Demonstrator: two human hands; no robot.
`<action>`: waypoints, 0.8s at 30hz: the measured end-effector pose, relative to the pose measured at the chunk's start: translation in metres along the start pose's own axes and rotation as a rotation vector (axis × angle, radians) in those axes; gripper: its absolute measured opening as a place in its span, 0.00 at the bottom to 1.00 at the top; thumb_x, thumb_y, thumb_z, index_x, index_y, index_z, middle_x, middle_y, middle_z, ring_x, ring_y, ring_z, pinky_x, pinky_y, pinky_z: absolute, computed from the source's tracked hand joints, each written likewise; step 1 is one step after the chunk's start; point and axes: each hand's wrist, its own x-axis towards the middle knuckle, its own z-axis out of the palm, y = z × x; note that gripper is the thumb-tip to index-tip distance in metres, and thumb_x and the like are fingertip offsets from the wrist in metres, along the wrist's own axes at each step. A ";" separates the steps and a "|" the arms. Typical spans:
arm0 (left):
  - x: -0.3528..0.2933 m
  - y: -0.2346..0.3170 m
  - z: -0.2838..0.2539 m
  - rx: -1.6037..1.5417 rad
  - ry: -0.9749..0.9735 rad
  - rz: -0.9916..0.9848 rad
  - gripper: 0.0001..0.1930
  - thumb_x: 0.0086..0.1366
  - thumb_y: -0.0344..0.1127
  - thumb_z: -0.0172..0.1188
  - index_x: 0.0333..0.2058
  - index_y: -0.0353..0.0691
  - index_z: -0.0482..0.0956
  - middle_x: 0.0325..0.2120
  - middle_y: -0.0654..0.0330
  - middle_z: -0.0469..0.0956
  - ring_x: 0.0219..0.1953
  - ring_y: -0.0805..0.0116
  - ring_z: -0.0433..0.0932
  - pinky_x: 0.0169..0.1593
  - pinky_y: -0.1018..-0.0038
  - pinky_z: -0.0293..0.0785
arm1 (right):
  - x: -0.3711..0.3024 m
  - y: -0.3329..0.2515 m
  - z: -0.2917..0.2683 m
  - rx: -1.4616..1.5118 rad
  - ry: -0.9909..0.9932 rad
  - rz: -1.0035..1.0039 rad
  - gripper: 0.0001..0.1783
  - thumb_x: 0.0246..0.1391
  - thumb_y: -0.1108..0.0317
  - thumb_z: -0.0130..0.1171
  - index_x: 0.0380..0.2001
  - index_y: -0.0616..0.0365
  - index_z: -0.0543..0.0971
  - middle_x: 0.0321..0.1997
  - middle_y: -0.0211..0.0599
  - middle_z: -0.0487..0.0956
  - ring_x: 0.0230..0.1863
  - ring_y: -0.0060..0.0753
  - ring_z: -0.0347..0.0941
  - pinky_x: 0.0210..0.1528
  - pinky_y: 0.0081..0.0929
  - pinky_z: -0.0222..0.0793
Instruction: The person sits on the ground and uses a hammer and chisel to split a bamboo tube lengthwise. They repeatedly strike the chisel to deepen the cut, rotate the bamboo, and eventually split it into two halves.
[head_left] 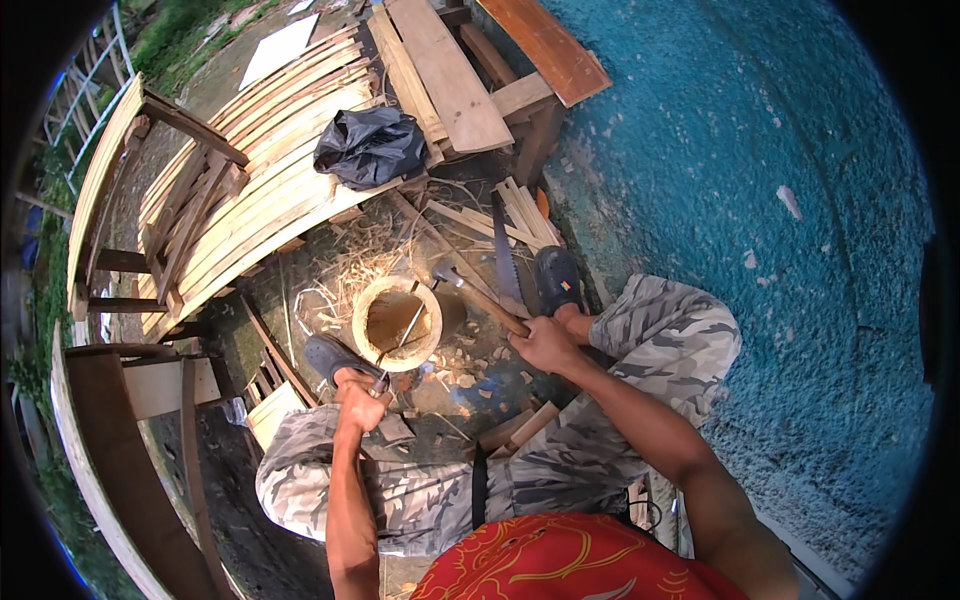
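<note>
Log [361,322] just ahead of left hand [362,405] is already hollowed; chips [464,380] beside it; remaining work unclear; left grips metal tool [382,380]; right hand [548,345] grips hammer [492,304].

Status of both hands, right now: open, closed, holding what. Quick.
Left hand: closed, holding a slim tool; its exact kind cannot be told.
Right hand: closed, holding a wooden-handled hammer.

No writing, label, brand, number or sign can be read anywhere here.
</note>
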 end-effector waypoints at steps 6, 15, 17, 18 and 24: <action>-0.012 0.025 -0.009 0.078 -0.036 -0.039 0.22 0.56 0.45 0.64 0.43 0.34 0.82 0.42 0.38 0.81 0.48 0.46 0.81 0.55 0.60 0.73 | 0.010 -0.049 -0.033 0.112 0.011 0.005 0.16 0.61 0.63 0.60 0.24 0.65 0.79 0.14 0.39 0.74 0.17 0.32 0.74 0.24 0.36 0.69; -0.011 0.032 -0.017 0.084 -0.107 -0.054 0.24 0.54 0.44 0.65 0.43 0.29 0.80 0.43 0.39 0.79 0.47 0.43 0.80 0.55 0.60 0.73 | -0.002 -0.014 -0.009 -0.073 -0.037 0.231 0.15 0.58 0.62 0.60 0.26 0.66 0.79 0.17 0.47 0.77 0.21 0.43 0.78 0.28 0.40 0.71; -0.007 0.033 -0.016 0.122 -0.077 -0.066 0.23 0.54 0.43 0.64 0.41 0.28 0.81 0.41 0.39 0.79 0.44 0.43 0.80 0.52 0.60 0.74 | -0.005 -0.002 -0.008 -0.141 -0.088 0.202 0.16 0.56 0.62 0.60 0.24 0.67 0.78 0.17 0.50 0.77 0.21 0.43 0.80 0.27 0.41 0.70; -0.005 0.033 -0.015 0.164 -0.054 -0.092 0.22 0.54 0.43 0.64 0.39 0.29 0.81 0.39 0.39 0.79 0.42 0.43 0.80 0.51 0.60 0.74 | -0.005 -0.004 -0.011 -0.227 -0.134 0.304 0.17 0.56 0.61 0.60 0.23 0.67 0.78 0.17 0.52 0.77 0.21 0.44 0.80 0.27 0.41 0.70; -0.008 0.023 -0.010 0.070 -0.084 -0.011 0.18 0.55 0.42 0.62 0.37 0.31 0.81 0.35 0.39 0.81 0.39 0.45 0.82 0.47 0.60 0.75 | 0.012 -0.076 -0.049 0.157 0.143 -0.136 0.23 0.63 0.58 0.61 0.18 0.63 0.73 0.12 0.31 0.66 0.16 0.21 0.63 0.21 0.32 0.59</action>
